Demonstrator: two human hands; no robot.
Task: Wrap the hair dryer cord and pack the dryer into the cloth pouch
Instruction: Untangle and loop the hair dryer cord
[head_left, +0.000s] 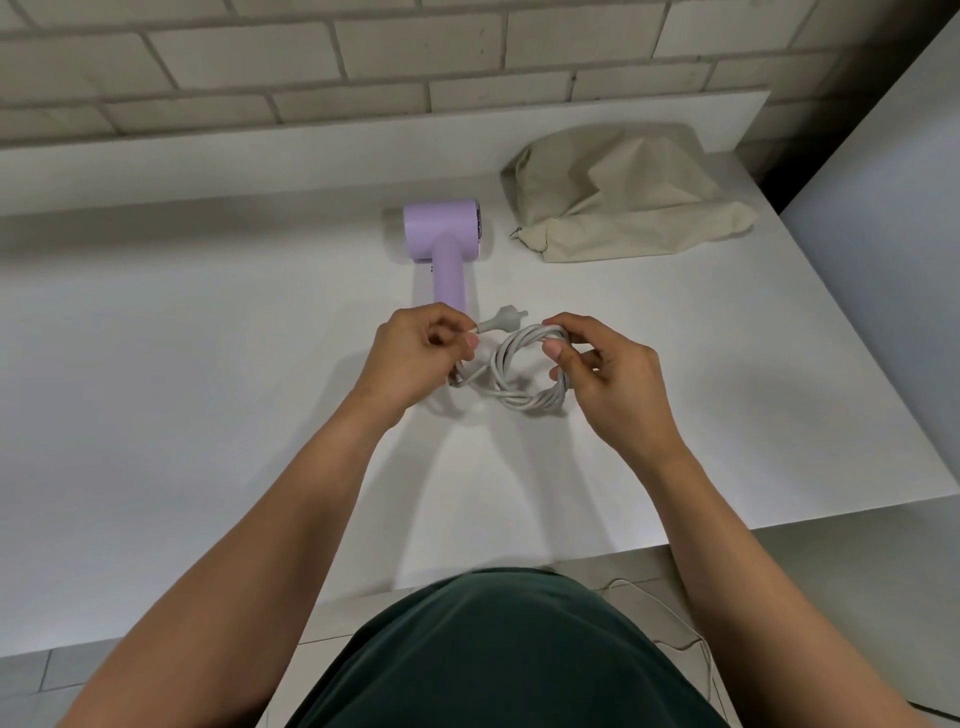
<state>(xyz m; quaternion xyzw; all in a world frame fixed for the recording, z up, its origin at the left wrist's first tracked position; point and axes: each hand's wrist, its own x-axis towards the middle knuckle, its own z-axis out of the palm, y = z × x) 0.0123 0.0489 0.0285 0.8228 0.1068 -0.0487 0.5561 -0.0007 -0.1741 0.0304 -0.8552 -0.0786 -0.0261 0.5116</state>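
Note:
A lilac hair dryer (444, 244) lies flat on the white table (208, 364), handle pointing toward me. Its grey cord (519, 395) is gathered into a coil of several loops just in front of the handle. My right hand (608, 374) pinches the top right of the coil between thumb and fingers. My left hand (415, 358) grips the cord end just behind the grey plug (506, 319), which sticks out to the right above the coil. A beige cloth pouch (623, 202) lies crumpled at the back right of the table, apart from the dryer.
A brick wall (311, 62) runs along the table's far edge. A tall white panel (893, 234) stands at the right. The table's front edge is close to my body, with a thin white wire (691, 639) on the tiled floor below.

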